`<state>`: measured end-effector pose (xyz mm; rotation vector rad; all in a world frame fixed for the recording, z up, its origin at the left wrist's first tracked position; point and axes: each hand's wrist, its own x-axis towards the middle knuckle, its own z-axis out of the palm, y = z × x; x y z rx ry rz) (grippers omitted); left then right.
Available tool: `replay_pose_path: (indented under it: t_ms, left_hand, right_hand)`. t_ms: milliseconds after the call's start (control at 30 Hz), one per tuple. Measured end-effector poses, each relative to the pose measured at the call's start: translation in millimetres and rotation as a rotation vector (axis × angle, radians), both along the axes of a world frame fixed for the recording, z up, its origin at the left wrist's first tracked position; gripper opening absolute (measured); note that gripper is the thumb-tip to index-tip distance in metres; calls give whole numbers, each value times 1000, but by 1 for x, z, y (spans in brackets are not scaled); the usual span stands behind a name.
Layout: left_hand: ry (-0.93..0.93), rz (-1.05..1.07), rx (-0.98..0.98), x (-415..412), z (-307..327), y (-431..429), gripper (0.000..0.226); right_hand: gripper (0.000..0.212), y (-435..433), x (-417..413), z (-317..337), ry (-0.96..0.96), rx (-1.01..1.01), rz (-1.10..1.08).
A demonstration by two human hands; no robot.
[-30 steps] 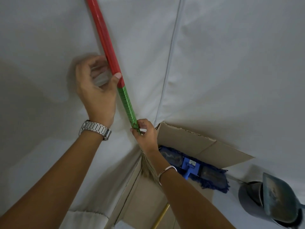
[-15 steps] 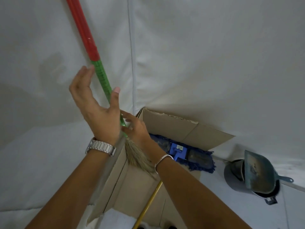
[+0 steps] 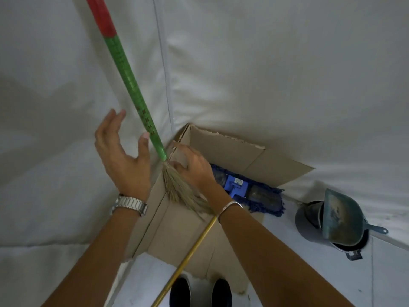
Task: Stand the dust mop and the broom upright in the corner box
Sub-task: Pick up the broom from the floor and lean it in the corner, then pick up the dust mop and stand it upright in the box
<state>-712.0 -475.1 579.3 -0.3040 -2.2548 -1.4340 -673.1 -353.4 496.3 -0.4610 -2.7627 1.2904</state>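
The broom has a red and green handle that leans up and left against the white wall. Its straw bristles hang over the left edge of the open cardboard box in the corner. My left hand is open beside the handle, with the thumb tip just touching it. My right hand is spread open against the top of the bristles, not gripping. The dust mop's blue head lies in the box, and its gold handle slants out towards me under my right forearm.
A grey bucket with a teal dustpan standing in it sits on the floor to the right of the box. My two dark shoes stand just in front of the box. White walls meet behind the box.
My left hand let go of the handle and opened. The broom came down until its bristles hang at the box edge. My right hand's fingers spread off the handle base.
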Motion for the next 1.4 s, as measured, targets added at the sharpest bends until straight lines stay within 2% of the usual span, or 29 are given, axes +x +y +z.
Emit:
replay_pose_path:
  t_ms: [133, 267, 367, 533, 633, 833, 900, 967, 1167, 1333, 1400]
  left_hand:
    - [-125, 16, -127, 47, -69, -32, 37]
    - [-365, 104, -255, 98, -146, -76, 36]
    - [-490, 130, -376, 137, -207, -113, 33]
    - [-856, 434, -348, 194, -327, -170, 40]
    - [-1052, 671, -165, 219, -398, -196, 48]
    - [-1449, 1266, 572, 266, -533, -260, 74]
    - [-1657, 1266, 744, 280, -560, -285, 75]
    - [-1764, 1196, 871, 300, -585, -306, 61]
    - [-1532, 1240, 1295, 336, -609, -330, 48]
    - [-1422, 1287, 1291, 333, -613, -338, 30]
    - [-1405, 1334, 1358, 330, -617, -347, 23]
  right_hand:
    - [50, -7, 40, -35, -68, 136, 161]
    - [49, -24, 65, -86, -181, 311, 364]
    - [48, -44, 82, -132, -262, 358, 500]
    - [47, -83, 107, -234, -336, 387, 735]
    - [47, -110, 125, -300, -360, 401, 814]
    - [49, -173, 173, -425, -509, 338, 986]
    - [47, -187, 185, -449, -520, 328, 1057]
    - [45, -199, 196, -474, -530, 332, 1112]
    - [48, -211, 211, -502, -587, 301, 1131]
    - [46, -216, 209, -506, -626, 334, 1193]
    - [46, -218, 205, -510, -619, 352, 1218]
